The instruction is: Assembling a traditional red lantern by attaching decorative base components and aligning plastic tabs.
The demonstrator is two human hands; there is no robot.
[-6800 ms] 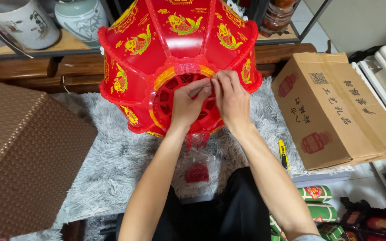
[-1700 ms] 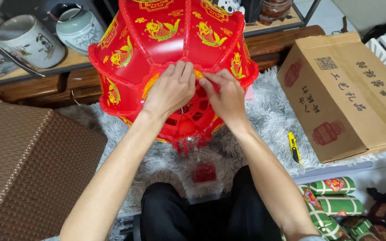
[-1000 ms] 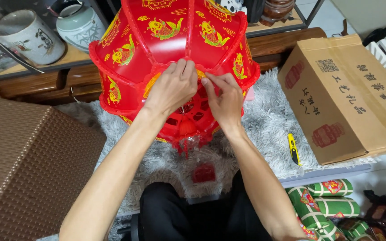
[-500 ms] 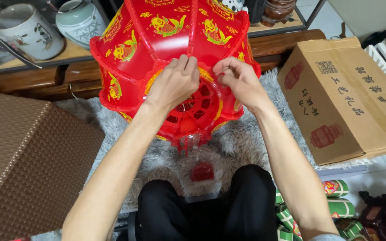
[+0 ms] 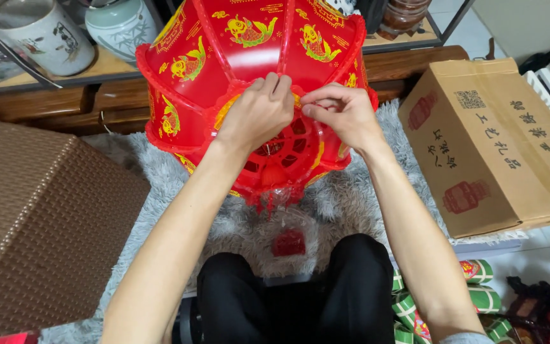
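A big red lantern point(image 5: 249, 70) with gold fish prints lies tipped toward me on a grey furry rug point(image 5: 351, 204). Its round end cap with cut-out holes faces me. My left hand point(image 5: 256, 114) rests on the upper rim of that cap, fingers curled over the edge. My right hand point(image 5: 345, 111) pinches the same rim just to the right, thumb and forefinger closed on it. A red tassel piece in clear wrap point(image 5: 288, 242) lies on the rug below the lantern, near my knees.
A cardboard box point(image 5: 498, 146) lies at the right. A brown woven box point(image 5: 33, 223) stands at the left. Ceramic jars point(image 5: 46, 35) sit on a low wooden shelf behind. Green and red packets point(image 5: 472, 286) lie on the floor at lower right.
Both hands have shifted up along the cap's rim and come closer together at its top. The lantern has stayed roughly in place.
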